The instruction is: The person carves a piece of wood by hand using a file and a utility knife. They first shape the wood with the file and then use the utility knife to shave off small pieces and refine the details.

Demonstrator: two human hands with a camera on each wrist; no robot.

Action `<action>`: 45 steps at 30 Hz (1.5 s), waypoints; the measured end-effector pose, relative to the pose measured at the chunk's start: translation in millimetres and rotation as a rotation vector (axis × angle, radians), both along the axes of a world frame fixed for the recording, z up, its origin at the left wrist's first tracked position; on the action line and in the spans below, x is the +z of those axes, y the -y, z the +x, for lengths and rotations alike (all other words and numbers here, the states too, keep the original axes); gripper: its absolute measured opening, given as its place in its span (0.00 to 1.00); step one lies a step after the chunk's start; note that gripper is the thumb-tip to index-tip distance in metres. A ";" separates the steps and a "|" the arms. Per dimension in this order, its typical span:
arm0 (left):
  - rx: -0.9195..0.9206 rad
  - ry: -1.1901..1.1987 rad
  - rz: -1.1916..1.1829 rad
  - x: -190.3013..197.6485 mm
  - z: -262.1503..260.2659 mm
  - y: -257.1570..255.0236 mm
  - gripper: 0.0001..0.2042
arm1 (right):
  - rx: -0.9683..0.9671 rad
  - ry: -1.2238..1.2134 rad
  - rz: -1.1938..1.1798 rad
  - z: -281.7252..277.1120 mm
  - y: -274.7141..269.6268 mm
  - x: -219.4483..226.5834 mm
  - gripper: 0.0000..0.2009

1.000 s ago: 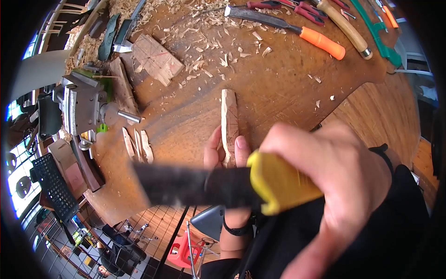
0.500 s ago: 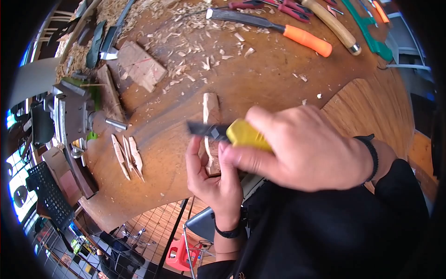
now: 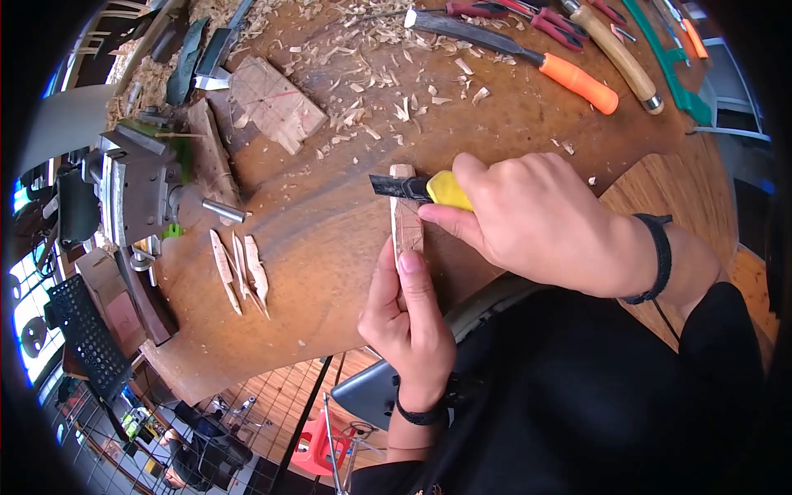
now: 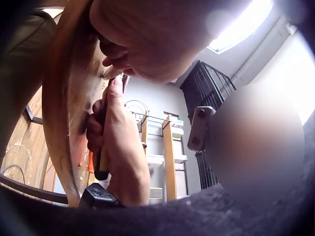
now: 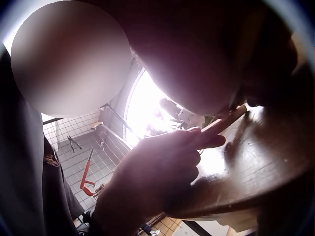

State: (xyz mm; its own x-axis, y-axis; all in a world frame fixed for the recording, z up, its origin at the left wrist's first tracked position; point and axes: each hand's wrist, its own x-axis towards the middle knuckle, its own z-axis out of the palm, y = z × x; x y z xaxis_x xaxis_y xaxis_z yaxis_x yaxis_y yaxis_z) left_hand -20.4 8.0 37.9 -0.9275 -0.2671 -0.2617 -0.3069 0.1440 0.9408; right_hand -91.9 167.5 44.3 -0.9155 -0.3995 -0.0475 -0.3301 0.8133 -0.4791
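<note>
the stick [image 3: 411, 231] lies over the near side of the table [image 3: 330, 247], its long axis running near to far. the left hand [image 3: 410, 330] pinches its near part between thumb and fingers, so the wood reaches away from that grip and its far half is free of fingers. the right hand [image 3: 544, 223] curls round the handle of the knife [image 3: 448, 190], its thumb lying along the near side of the handle, by the stick's right edge.

the blade [image 3: 396, 187] points left from that grip and crosses the stick close to the far end, nearly square to the long axis, its tip jutting past the left edge. that crossing looks like the relation that matters: a stroke toward the near side would head for the left thumb, one toward the far side would run off the free end. the right hand is nearer the far end. the wrist views are dark, so whether the edge bites or sits just above the wood is hard to say. thin slips [image 3: 257, 274] lie to the left, well apart.
</note>
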 end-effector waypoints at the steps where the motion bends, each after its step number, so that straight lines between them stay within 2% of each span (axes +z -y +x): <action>1: 0.004 -0.003 0.000 -2.2 -0.1 2.1 0.16 | 0.002 -0.005 -0.002 -2.3 0.4 0.1 0.25; 4: 0.045 0.012 0.053 -2.0 -1.5 1.4 0.16 | 0.022 0.036 -0.004 -3.6 -2.5 4.8 0.24; 7: 0.043 0.022 0.112 -1.4 -3.8 4.2 0.17 | 0.125 0.145 0.015 2.0 -6.4 12.7 0.24; 12: 0.020 0.055 0.102 1.0 -3.8 8.2 0.17 | 0.083 0.045 0.025 4.8 -1.2 9.0 0.23; 19: 0.024 0.039 0.121 -0.3 -3.8 6.5 0.16 | 0.002 0.038 0.027 13.4 4.4 7.9 0.22; 22: 0.077 -0.004 0.113 -4.2 -3.0 2.3 0.16 | 0.007 -0.010 -0.005 14.5 0.0 7.0 0.22; 28: 0.055 0.053 0.139 -1.4 -4.2 7.5 0.16 | -0.001 0.049 0.006 18.0 -5.8 5.9 0.23; 32: 0.038 0.039 0.137 2.0 -5.7 7.4 0.16 | 0.021 -0.021 -0.015 8.7 5.3 1.6 0.22; 38: 0.109 0.004 0.100 -6.1 -5.4 4.5 0.15 | 0.009 -0.007 -0.016 15.6 -1.3 0.3 0.23; 40: 0.061 0.015 0.114 -3.6 -4.2 5.9 0.16 | 0.003 0.032 0.019 17.1 -2.5 4.7 0.23; 45: 0.026 0.043 0.120 -0.2 -4.5 8.2 0.17 | 0.005 -0.069 0.011 12.6 6.4 0.8 0.23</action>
